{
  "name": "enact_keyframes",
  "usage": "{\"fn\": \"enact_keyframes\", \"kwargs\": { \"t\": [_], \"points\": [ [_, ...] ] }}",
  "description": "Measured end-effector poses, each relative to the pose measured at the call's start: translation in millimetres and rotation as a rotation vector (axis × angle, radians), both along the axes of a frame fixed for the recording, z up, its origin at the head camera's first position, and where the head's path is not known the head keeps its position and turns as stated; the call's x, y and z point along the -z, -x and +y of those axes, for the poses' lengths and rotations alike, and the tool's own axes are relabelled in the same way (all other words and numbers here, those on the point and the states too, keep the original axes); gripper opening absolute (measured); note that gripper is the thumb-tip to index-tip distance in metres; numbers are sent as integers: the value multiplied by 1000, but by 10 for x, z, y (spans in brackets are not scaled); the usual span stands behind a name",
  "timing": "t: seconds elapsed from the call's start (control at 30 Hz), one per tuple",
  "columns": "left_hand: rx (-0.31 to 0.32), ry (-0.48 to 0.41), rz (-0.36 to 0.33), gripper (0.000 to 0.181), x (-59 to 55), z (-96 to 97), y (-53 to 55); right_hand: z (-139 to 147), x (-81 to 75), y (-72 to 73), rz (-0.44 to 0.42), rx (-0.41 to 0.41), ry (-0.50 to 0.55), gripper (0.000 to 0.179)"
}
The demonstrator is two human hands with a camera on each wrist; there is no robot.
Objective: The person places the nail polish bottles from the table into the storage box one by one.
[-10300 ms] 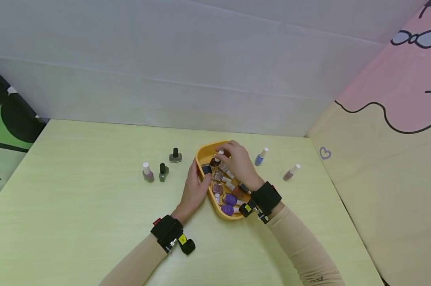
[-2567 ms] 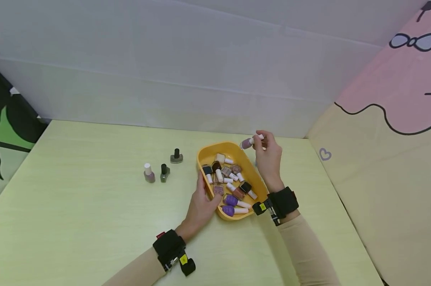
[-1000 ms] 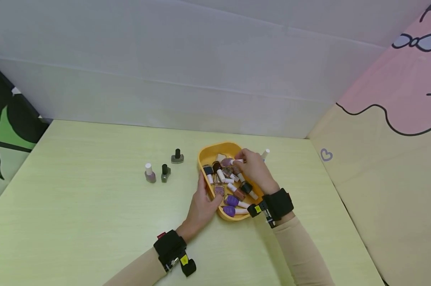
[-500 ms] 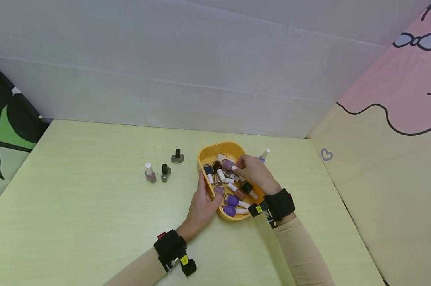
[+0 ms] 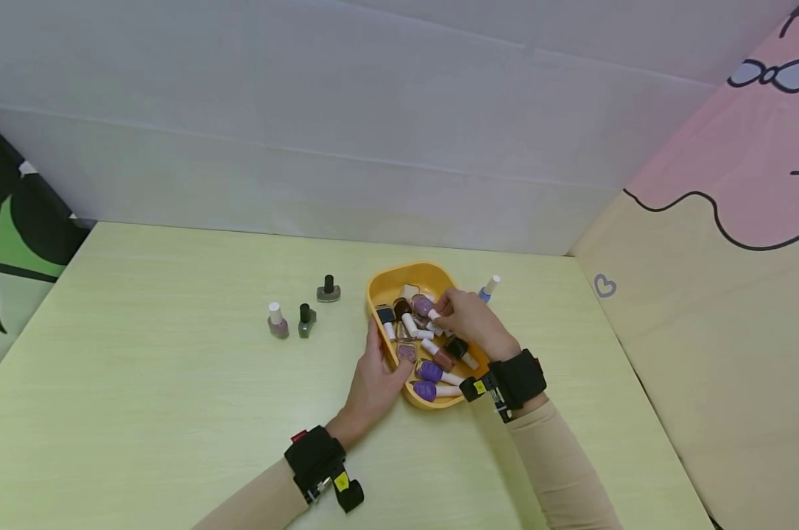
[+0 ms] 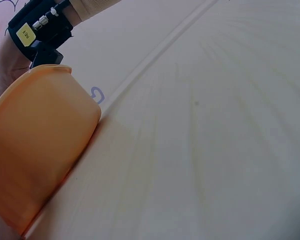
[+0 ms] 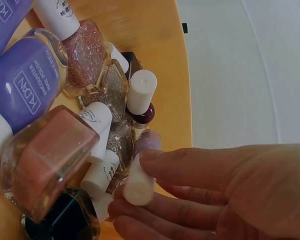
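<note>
A pale yellow-green bench (image 5: 141, 383) spreads from 9 round through 6 to 4 o'clock. At 12 o'clock a creased grey backdrop (image 5: 306, 110) meets its far edge. The cream wall (image 5: 691, 316) at 3 o'clock bears a small purple heart (image 5: 604, 284); at 2 o'clock comes a pink patch (image 5: 724, 169), edged by a wavy black line and bearing a pale blue bow (image 5: 768, 75). At 9 o'clock stands a green-and-black print (image 5: 28, 235).
</note>
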State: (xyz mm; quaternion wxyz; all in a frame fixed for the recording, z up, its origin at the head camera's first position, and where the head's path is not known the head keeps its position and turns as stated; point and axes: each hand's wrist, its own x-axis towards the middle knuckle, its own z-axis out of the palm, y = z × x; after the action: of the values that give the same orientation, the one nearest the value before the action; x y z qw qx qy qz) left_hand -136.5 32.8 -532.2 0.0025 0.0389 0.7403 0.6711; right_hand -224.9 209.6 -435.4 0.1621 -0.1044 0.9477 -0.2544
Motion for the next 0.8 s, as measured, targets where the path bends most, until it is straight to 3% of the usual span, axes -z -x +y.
{"fn": "enact_keyframes", "kwargs": {
  "t": [0.33, 0.8],
  "points": [
    [-3, 0, 8, 97, 6, 2, 4, -2, 9, -4, -39, 17, 31, 16],
    [-5, 11, -9, 97, 8, 4, 10, 20, -6, -4, 10, -16, 37, 18]
  ]
}}
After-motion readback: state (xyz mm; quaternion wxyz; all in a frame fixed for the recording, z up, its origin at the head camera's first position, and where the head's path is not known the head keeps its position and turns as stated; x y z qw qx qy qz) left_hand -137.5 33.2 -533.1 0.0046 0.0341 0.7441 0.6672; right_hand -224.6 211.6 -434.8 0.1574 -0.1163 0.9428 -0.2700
